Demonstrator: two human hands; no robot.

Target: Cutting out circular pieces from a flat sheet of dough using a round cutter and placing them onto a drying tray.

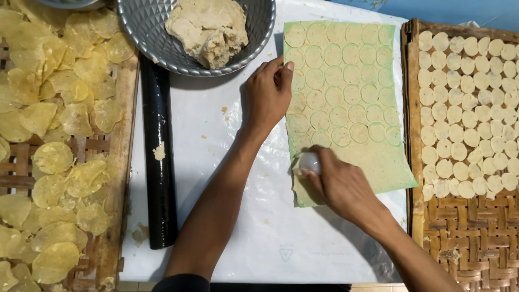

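The fingers of our right hand are closed around a small round white cutter, pressing it into the lower left corner of the thin rolled sheet of pale green dough. The fingers of our left hand lie flat and slightly spread, holding nothing, pinning the sheet's left edge near its upper end.

We judge the step in hand to be stamping discs: circular cuts fill the sheet in rows down to the cutter, and only the bottom strip remains uncut. The next press calls for placing the cutter just beside the last circle, on bare dough.

The sheet lies on white plastic covering the table. To its right, a woven bamboo tray carries rows of pale discs. Above sits a grey metal bowl with a beige dough lump; to the left, a black cylindrical rolling pin and a tray of yellow dried crackers.
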